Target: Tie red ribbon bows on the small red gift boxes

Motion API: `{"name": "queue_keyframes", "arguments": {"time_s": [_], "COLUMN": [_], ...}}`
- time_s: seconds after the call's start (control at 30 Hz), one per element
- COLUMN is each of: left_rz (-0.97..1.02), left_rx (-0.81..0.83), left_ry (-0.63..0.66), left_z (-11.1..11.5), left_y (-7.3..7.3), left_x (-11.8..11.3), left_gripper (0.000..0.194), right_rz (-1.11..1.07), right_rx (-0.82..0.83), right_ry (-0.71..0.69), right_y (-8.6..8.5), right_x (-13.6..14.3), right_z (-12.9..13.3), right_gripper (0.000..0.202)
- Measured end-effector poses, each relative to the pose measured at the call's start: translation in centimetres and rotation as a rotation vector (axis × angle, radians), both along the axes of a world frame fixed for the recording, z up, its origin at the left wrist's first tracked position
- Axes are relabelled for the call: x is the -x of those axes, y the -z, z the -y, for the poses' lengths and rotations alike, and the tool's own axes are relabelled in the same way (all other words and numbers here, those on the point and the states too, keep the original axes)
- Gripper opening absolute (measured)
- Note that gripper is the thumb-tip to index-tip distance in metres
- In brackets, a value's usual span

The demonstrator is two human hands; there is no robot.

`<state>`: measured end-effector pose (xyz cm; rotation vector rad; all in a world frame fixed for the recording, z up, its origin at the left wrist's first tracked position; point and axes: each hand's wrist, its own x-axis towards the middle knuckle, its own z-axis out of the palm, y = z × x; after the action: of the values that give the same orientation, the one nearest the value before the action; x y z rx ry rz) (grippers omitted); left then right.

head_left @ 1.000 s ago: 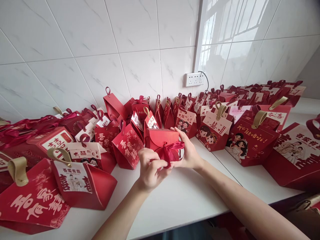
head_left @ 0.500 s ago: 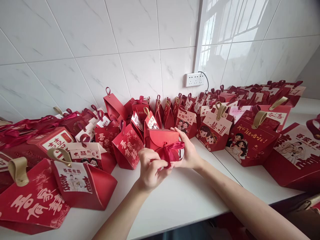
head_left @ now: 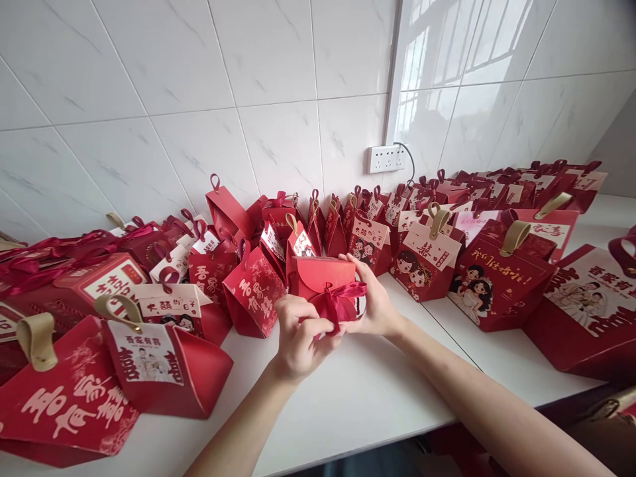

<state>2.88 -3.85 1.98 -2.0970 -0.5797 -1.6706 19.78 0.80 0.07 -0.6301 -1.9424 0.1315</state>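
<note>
A small red gift box with a rounded flap is held up above the white counter in front of me. Across its front runs a dark red ribbon bow. My right hand grips the box from its right side, thumb below the bow and fingers behind the top edge. With curled fingers, my left hand pinches at the lower part of the ribbon. The tips of those fingers partly cover the ribbon's end and the box's lower left.
Many red gift boxes with ribbon loops crowd the white counter, among them a patterned one just left of the held box and one with cartoon faces to the right. A power strip is fixed on the tiled wall.
</note>
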Motion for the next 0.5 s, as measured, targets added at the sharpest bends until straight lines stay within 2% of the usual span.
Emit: {"name": "queue_keyframes", "arguments": {"time_s": [0.2, 0.27, 0.33, 0.4, 0.5], "left_rz": [0.014, 0.106, 0.314, 0.594, 0.924], "left_rx": [0.005, 0.068, 0.217, 0.440, 0.724], "left_ry": [0.024, 0.040, 0.033, 0.006, 0.006], "left_z": [0.2, 0.1, -0.3, -1.1, -2.6], "left_y": [0.0, 0.1, 0.1, 0.2, 0.6], "left_x": [-0.2, -0.3, -0.3, -0.1, 0.8], "left_gripper": [0.013, 0.013, 0.014, 0.017, 0.023], "right_rz": [0.000, -0.004, -0.028, -0.118, -0.370], "right_rx": [0.002, -0.003, 0.035, 0.142, 0.441], "right_ry": [0.003, 0.000, 0.012, 0.016, -0.076], "right_y": [0.0, 0.2, 0.4, 0.5, 0.3], "right_x": [-0.1, -0.1, 0.0, 0.2, 0.3], "right_z": [-0.1, -0.2, -0.3, -0.5, -0.9], "right_gripper": [0.104, 0.104, 0.104, 0.103, 0.084]}}
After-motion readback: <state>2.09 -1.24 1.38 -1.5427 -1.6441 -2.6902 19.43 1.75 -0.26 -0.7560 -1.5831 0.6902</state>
